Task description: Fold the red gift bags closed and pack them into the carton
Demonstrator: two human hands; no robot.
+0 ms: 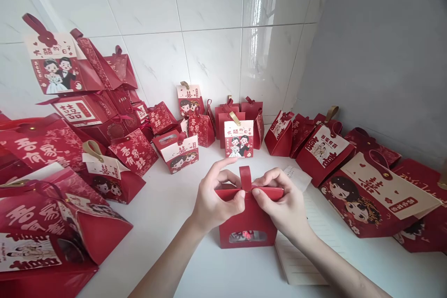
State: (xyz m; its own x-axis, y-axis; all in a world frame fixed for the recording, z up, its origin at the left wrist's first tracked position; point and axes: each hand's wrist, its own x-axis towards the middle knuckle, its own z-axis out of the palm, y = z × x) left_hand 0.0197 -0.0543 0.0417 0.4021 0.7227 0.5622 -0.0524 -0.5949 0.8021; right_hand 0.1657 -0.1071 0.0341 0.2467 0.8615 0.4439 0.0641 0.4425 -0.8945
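Observation:
A red gift box [246,216] with a small clear window low on its front stands upright on the white table, close in front of me. From the middle of its top edge rises a red strap loop [245,177]. My left hand [218,193] pinches the top edge left of the strap, thumb in front and fingers behind. On the other side of the strap, my right hand [281,200] grips the same edge, its thumb pressed near the strap's base. Something reddish shows dimly through the window. The fingertips behind the box are partly hidden.
Finished-looking red and cream gift boxes [57,67] are stacked at left. More boxes [238,137] stand along the tiled wall, and others [377,195] line the right side. A lined notebook [310,260] lies under my right forearm, with a paper slip [296,177] behind it.

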